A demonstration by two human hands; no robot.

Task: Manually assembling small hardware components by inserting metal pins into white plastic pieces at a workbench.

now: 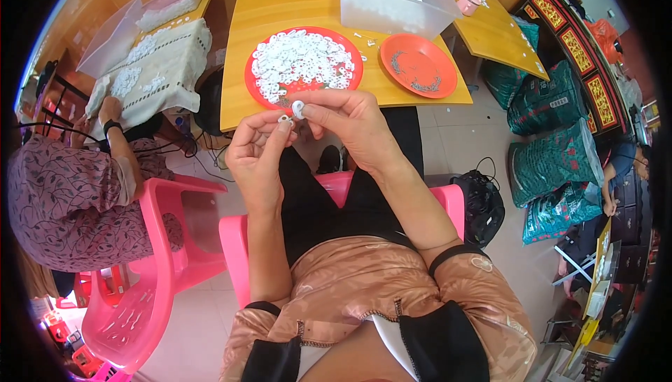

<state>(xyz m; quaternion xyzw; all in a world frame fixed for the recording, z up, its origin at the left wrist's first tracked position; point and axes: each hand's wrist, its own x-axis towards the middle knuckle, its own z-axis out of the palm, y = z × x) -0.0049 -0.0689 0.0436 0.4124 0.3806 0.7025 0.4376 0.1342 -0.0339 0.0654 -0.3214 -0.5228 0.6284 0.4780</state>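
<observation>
My left hand (257, 154) and my right hand (355, 126) meet just in front of the table's near edge. Between the thumb and fingers of my right hand is a small white oval plastic piece (297, 109). My left hand pinches another small white plastic piece (284, 119), right beside the first; whether the two touch is hard to tell. Behind my hands, a round red tray (249, 78) carries a heap of similar white pieces (301, 59). To its right is an orange-red plate (428, 64) with small grey metal pins (401, 67) scattered round it.
On the yellow table (273, 4) stands a clear bin (357, 15) of white pieces. A pink cup (468, 3) is at the back right. Green sacks (549, 154) and a black bag (484, 207) lie right. At left, a person (70, 193) works by a pink chair (157, 242).
</observation>
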